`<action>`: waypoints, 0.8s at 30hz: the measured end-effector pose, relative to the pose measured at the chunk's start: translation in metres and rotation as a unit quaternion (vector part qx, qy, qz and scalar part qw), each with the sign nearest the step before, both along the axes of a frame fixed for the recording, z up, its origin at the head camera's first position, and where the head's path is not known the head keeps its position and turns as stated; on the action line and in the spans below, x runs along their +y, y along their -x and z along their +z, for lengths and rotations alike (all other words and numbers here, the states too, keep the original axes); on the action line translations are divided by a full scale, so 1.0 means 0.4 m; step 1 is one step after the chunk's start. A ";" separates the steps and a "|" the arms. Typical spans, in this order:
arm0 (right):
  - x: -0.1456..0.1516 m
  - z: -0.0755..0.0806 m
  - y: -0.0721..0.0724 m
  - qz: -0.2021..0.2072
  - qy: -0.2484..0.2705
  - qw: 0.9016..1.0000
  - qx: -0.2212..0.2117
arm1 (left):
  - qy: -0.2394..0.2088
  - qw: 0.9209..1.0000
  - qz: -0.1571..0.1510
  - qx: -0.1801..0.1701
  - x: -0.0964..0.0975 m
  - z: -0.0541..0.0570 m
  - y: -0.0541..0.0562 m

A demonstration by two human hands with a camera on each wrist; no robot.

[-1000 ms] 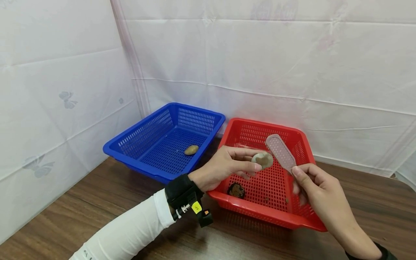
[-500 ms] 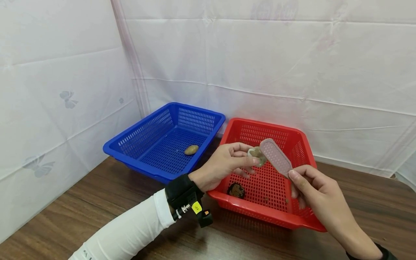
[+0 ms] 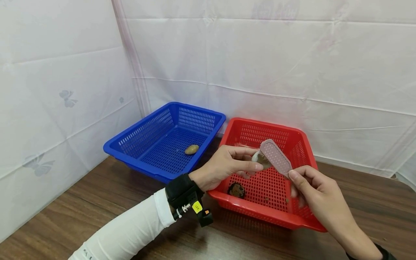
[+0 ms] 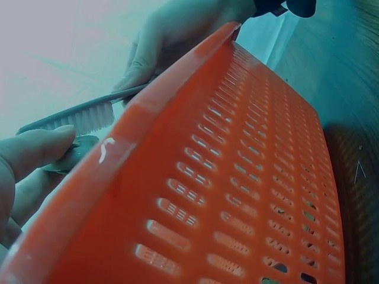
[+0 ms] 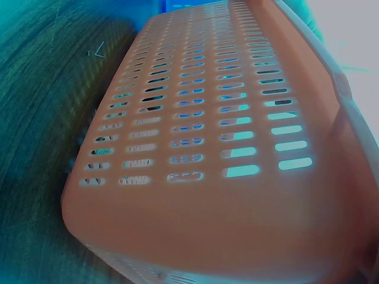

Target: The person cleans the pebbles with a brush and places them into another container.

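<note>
My left hand [image 3: 227, 163] pinches a smooth greyish-green stone [image 3: 266, 163] with brown patches between thumb and fingers, above the red basket [image 3: 253, 206]. In my right hand [image 3: 320, 189] is a pink brush [image 3: 276, 156], gripped by its narrow end and slanting up to the left. The left wrist view shows the brush's pale bristles [image 4: 95, 117] facing down over the stone; whether they touch it I cannot tell. A dark round stone [image 3: 236, 190] with brown patches lies in the red basket's near left corner. The right wrist view shows only the basket's outer wall, not the hand.
Left of the red basket stands a blue basket [image 3: 151, 174], with a yellowish-brown oval stone [image 3: 191, 149] inside. Small brown crumbs [image 3: 267, 199] lie on the red basket's floor. Both baskets stand on a wood-grain table [image 3: 107, 202], against a white patterned cloth [image 3: 260, 65].
The brush has shifted a little left and down, over the stone, and now covers its right side. The stone was turned and moved slightly left, then back right. Both hands keep their holds.
</note>
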State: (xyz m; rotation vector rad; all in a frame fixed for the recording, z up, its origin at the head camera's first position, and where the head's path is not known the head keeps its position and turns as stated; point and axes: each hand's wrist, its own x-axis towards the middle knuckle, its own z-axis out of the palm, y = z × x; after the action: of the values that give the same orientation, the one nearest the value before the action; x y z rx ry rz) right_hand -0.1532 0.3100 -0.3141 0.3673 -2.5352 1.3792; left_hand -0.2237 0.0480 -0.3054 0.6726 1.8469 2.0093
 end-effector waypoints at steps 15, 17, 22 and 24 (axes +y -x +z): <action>0.007 0.005 0.010 -0.048 0.047 0.997 -0.030 | 0.008 1.000 -0.007 0.011 0.003 -0.003 -0.002; 0.009 0.002 0.009 -0.039 0.056 0.997 -0.023 | 0.009 1.000 0.007 0.007 0.004 -0.002 -0.003; 0.007 -0.005 0.003 0.030 0.032 0.999 0.009 | 0.008 1.000 0.023 0.003 0.005 -0.001 0.000; 0.006 -0.007 0.002 0.056 0.013 0.998 0.018 | 0.007 1.000 0.014 0.007 0.006 0.000 0.000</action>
State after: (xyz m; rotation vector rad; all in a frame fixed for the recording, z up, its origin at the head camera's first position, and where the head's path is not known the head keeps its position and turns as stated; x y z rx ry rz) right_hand -0.1539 0.3123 -0.3167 0.5308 -2.4988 1.4296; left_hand -0.2238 0.0504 -0.3054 0.6607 1.8866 2.0118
